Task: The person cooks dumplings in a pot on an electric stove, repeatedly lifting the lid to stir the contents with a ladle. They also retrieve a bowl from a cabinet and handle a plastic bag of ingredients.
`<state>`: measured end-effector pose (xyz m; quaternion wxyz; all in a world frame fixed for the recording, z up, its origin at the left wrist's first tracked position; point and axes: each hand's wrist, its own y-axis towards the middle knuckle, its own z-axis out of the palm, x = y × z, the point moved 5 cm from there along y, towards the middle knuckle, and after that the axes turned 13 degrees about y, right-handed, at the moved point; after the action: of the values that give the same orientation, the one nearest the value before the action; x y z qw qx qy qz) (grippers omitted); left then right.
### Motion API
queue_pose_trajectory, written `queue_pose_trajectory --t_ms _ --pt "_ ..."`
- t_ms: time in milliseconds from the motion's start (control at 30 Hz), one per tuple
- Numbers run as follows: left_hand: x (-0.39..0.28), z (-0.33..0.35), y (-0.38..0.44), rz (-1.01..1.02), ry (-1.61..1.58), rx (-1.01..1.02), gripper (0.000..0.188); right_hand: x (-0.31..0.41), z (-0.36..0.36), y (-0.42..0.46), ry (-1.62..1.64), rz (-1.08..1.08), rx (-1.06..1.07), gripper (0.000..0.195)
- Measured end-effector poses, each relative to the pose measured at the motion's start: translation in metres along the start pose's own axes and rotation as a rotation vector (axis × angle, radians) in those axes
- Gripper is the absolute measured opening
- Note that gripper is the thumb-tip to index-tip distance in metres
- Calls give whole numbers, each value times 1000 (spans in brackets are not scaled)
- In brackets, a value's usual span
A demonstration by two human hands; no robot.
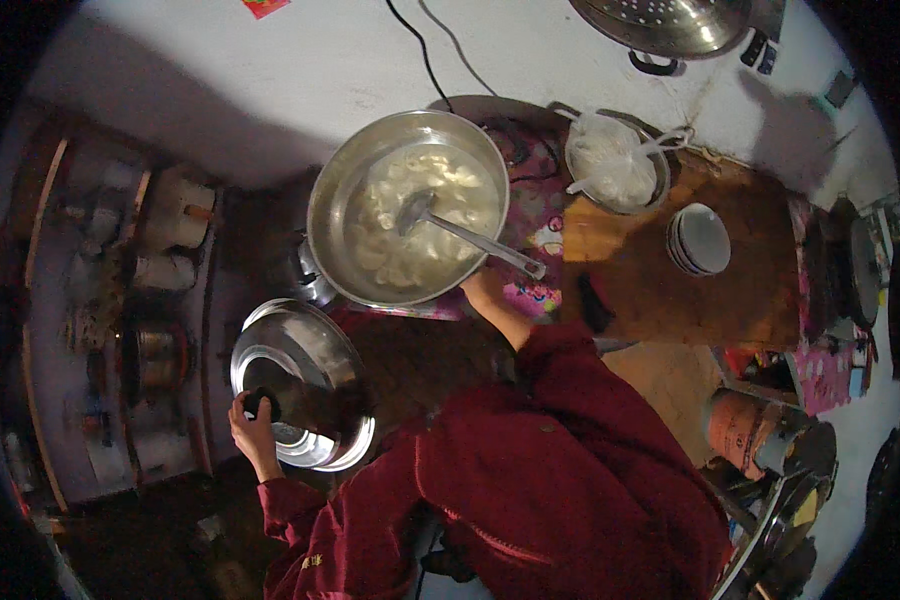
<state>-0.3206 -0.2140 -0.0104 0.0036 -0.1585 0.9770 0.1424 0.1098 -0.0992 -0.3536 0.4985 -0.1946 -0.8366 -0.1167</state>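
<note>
My left hand (252,429) grips the black knob (264,403) of a shiny domed metal pot lid (311,352), which it holds tilted at the left. Ahead stands a wide metal pot (334,225), with pale dumpling-like pieces (450,176) in cloudy liquid. A metal ladle (480,241) leans in the pot, its bowl among the pieces and its handle across the right rim. Just below that handle, my right hand (481,289) is at the pot's near right side. Its fingers are hidden behind the rim, so its grip is unclear.
Right of the pot, a tied clear plastic bag (615,161) sits in a metal bowl (661,196). Stacked white bowls (701,240) stand on the wooden tabletop (750,292). A perforated metal steamer (667,22) hangs on the wall. A black cord (416,37) runs behind the pot; shelves (131,337) line the left.
</note>
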Motion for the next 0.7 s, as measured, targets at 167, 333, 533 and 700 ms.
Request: queue_pose_trajectory --t_ms 167,333,533,700 --pt "-6 -2 -3 -38 0 44 34 -28 6 -6 102 217 114 46" --pt "-2 1 -2 -44 8 45 35 -15 -5 -10 22 63 36 25" --pt "-6 -1 -3 -64 -26 38 36 16 -36 -13 -60 -160 -60 42" --pt "4 5 0 -33 -49 9 35 22 -42 -12 -258 -413 -281 38"
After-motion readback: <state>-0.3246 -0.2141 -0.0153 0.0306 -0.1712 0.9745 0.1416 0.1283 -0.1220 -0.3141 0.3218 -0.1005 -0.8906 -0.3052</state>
